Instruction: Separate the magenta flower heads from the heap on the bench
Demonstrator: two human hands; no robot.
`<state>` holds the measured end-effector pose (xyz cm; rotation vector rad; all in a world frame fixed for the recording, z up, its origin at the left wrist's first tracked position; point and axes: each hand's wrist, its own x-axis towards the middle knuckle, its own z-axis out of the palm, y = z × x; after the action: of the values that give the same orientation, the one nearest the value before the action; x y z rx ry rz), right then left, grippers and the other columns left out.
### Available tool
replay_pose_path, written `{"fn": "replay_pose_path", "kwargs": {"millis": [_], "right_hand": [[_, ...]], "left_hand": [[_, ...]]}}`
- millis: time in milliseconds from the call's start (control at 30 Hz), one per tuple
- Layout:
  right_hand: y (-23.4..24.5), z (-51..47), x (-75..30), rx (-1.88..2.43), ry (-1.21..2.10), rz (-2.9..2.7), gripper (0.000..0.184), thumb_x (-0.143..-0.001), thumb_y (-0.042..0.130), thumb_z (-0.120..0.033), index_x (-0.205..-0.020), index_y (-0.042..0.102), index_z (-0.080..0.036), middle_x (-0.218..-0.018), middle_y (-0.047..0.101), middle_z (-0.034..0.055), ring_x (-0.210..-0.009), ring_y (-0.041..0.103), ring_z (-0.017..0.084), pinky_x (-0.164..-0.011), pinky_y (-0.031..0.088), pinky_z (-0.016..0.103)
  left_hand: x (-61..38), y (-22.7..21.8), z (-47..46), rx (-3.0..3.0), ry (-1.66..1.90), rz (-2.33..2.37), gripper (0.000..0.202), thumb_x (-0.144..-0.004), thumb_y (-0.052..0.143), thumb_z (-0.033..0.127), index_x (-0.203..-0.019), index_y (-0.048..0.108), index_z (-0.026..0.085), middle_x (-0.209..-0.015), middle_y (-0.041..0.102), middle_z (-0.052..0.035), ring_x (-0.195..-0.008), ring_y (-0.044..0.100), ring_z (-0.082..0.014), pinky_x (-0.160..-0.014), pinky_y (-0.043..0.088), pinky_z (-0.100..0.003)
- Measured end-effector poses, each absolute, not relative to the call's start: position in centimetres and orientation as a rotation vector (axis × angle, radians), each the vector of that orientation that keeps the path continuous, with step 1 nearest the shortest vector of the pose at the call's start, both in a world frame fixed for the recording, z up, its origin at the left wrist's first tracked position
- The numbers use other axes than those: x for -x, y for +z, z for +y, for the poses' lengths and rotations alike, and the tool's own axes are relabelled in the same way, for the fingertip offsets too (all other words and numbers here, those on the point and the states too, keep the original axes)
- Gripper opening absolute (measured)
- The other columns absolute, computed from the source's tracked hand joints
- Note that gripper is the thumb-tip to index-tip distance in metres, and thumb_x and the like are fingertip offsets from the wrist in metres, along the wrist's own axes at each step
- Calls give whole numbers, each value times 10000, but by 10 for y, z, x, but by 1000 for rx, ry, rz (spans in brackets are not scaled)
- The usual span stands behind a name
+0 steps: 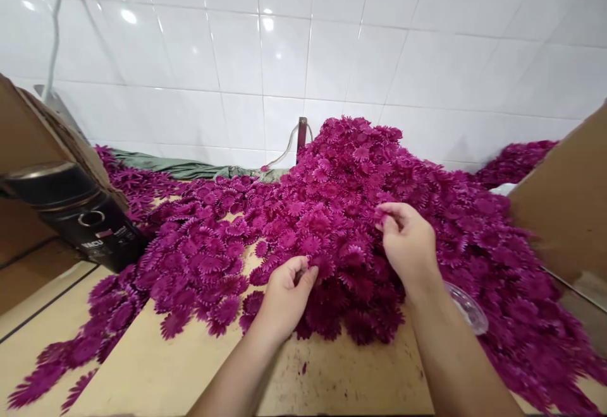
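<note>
Right hand (411,246) pinching, left hand (287,296) lower, grip unclear

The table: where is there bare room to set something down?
On the table, one bare patch lies at the near edge, between the left arm and the flowers on its left. Another, lightly specked, lies between that arm and the right arm. Flowers crowd the middle, back and right.

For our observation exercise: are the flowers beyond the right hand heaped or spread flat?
Heaped: the flowers overlap and rise to a peak.

White lettering "VACU" (92,244) on black canister (71,216); smaller print (125,233) unreadable.
</note>
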<state>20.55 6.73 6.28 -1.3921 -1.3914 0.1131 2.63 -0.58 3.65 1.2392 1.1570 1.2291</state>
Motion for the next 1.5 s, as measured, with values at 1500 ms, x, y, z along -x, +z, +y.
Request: {"fn": "replay_pose_path", "kwargs": {"millis": [1500], "right_hand": [[47,5,-152,1362,395,-1956,95,-707,552,-145,-712,475,-198,-671,535,-30,-623,490,125,-596,373,237]], "left_hand": [[-27,34,-3,-1236,1193,1110,309,-709,535,421,-588,607,146,-590,553,-2,-597,469,-132,-578,383,-230]]}}
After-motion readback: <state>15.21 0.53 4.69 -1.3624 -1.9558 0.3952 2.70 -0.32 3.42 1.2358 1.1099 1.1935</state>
